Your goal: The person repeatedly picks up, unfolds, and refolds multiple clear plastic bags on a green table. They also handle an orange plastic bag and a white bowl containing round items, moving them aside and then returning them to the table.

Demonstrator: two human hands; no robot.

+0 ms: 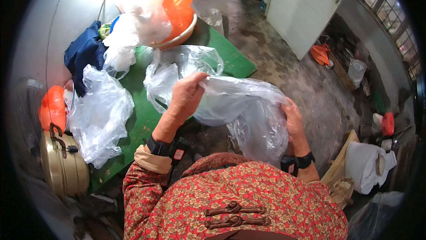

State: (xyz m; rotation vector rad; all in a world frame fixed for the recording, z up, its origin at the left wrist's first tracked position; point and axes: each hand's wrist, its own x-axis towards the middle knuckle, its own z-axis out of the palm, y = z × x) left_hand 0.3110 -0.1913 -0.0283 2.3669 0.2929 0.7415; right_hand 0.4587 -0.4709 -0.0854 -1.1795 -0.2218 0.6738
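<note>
A clear plastic bag [243, 103] is stretched between my two hands, above the front edge of a green table. My left hand [188, 93] pinches its left end between thumb and fingers. At the other end my right hand [293, 117] grips the bag, and part of those fingers is hidden behind the film. Loose folds of the bag hang down toward my lap. Just beyond my left hand, another crumpled clear plastic bag [161, 78] lies on the green table [138, 122]. A third crumpled plastic bag [100, 117] rests farther left.
A basin [181, 38] heaped with orange and white plastic bags stands at the table's back. Dark blue cloth [85, 52] lies along the wall. At left is a lidded metal pot [65, 163]. A door [299, 10] stands right of the concrete floor [319, 103], near a white sack [362, 165].
</note>
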